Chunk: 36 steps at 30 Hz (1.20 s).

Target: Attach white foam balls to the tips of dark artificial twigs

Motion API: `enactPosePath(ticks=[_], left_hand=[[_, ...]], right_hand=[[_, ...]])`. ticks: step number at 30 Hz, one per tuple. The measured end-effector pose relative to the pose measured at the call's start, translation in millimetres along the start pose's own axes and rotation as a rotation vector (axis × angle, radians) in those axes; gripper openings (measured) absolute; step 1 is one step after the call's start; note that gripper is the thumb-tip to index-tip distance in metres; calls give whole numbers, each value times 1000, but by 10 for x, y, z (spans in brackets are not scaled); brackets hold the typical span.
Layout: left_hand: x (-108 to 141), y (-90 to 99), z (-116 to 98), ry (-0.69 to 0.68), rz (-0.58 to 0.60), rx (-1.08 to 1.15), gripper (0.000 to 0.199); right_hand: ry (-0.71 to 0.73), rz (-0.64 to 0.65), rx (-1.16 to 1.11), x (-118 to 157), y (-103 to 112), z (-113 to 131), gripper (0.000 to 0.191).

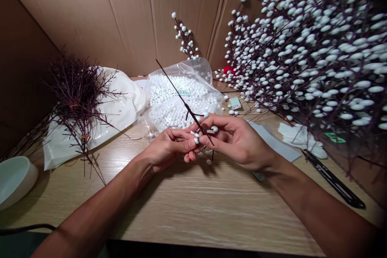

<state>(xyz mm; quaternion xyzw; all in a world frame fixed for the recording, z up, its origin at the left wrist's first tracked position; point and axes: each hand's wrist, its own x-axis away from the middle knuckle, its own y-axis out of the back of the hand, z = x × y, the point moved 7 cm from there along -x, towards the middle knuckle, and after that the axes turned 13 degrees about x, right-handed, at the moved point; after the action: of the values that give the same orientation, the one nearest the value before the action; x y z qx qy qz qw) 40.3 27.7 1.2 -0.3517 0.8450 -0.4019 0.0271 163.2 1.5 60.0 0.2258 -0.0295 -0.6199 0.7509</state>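
Observation:
In the head view, my right hand is closed around a dark brown artificial twig that slants up to the left between my hands. Several white berries sit near the twig's lower part, partly hidden by my fingers. My left hand pinches a small white berry between thumb and finger, right beside the twig. Behind my hands lies a clear plastic bag full of loose white berries.
Bare dark twigs lie on a white plastic bag at the left, near a white bowl. Large berry branches fill the right side. A black-handled cutter rests at the right. Cardboard stands behind.

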Motion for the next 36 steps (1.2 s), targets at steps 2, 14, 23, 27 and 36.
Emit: enactPosePath(ticks=[2,14,23,27,36], left_hand=[[-1,5,5,4,12,2,32],[3,20,11,-18,0,-15,28],[-37,11,-34,-41,23,51,29],[-36,-8,-38,-28,45,97,26],[-19,-38,-43,-32,103,121,29]], right_hand=[[-12,5,-18,6,-6,-10,10],[2,10,-50,7,-20,-3,6],[-40,-22,-28,5,6,-96,13],[-86,-24,-96,-3,22,-112,21],[-103,-7,-131,-7,42,-125,22]])
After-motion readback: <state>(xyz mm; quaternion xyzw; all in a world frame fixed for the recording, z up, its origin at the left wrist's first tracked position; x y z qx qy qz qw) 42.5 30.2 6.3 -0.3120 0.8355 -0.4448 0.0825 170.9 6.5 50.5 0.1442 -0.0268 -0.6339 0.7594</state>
